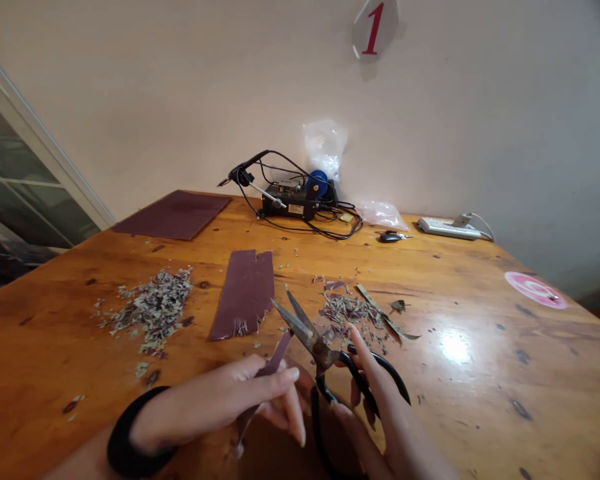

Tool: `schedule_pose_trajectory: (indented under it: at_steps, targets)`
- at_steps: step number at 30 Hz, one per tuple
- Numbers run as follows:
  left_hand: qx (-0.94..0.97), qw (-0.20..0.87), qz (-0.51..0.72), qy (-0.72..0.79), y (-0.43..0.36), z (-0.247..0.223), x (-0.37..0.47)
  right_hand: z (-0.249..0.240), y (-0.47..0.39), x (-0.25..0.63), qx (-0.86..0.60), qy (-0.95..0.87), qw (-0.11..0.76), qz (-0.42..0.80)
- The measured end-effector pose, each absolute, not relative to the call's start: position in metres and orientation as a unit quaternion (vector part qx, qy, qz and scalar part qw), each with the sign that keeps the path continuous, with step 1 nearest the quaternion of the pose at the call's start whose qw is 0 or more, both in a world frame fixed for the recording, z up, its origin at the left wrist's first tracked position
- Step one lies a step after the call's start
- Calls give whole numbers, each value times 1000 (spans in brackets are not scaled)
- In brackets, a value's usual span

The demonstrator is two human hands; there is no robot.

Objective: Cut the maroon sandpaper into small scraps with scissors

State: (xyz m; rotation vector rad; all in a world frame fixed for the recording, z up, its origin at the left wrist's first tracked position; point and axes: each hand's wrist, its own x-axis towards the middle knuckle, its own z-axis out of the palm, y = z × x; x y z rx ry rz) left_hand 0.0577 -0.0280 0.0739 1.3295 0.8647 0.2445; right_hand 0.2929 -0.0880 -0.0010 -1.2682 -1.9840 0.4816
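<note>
Pinched in my left hand (250,393) is a narrow strip of dark maroon sheet (281,348), its upper end close to the blades. My right hand (380,407) has its fingers in the black handles of a pair of scissors (316,343), whose worn metal blades stand slightly apart and point up and left. Beyond the blade tips lies a larger maroon piece (247,290) with ragged ends. To its left sits a heap of small shredded scraps (157,307); to the right, near the scissors, is a looser pile of thin cuttings (353,311).
A big maroon sheet (175,213) lies at the back left of the wooden table (470,407). Toward the wall stand a soldering station (290,200) with looped cables, clear plastic bags (325,147), a small black-handled tool (393,237) and a power strip (447,228).
</note>
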Motion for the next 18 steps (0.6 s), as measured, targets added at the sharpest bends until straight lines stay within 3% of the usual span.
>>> schedule_pose_trajectory:
  at_steps: [6, 9, 13, 18]
  targets:
    - [572, 743, 112, 328, -35, 63, 66, 13, -85, 298, -473, -786, 350, 190]
    - [517, 768, 147, 348, -41, 57, 70, 10, -89, 291, -460, -748, 364, 312]
    - [546, 709, 161, 416, -46, 53, 72, -4, -95, 279, -442, -662, 380, 472]
    - [578, 693, 141, 407, -44, 58, 69, 1, -95, 281, -453, -721, 377, 363]
